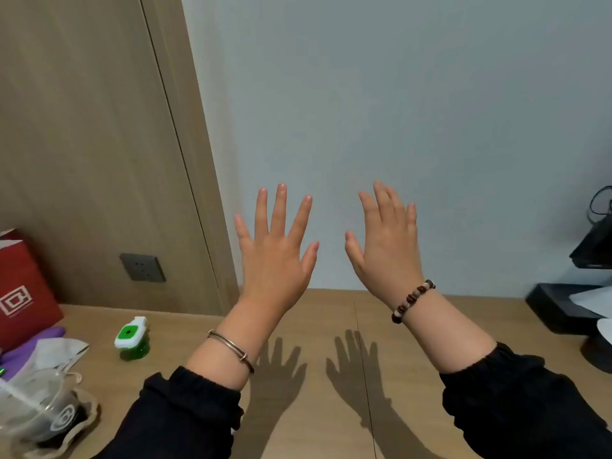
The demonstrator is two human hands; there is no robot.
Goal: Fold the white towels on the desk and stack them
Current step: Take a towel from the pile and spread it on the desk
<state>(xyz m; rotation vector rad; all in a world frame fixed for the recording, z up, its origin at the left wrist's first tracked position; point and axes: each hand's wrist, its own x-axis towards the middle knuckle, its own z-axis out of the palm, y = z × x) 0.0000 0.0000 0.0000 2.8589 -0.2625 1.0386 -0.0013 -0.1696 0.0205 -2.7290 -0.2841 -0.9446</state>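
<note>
Head view: I hold my left grip [275, 256] and right grip [387, 256] raised above the light-brown wooden counter [318, 309]. Both are released, fingers straight and spread, grasping nothing, backs toward the camera. A thin metal bangle [231, 351] circles my left wrist, a brown-and-cream bead bracelet [412, 301] my right. The white towels cannot be seen from here. On the counter's left side stand a red paper bag [23, 293], a small green-and-white bottle [132, 339] and a clear plastic cup [36, 412].
</note>
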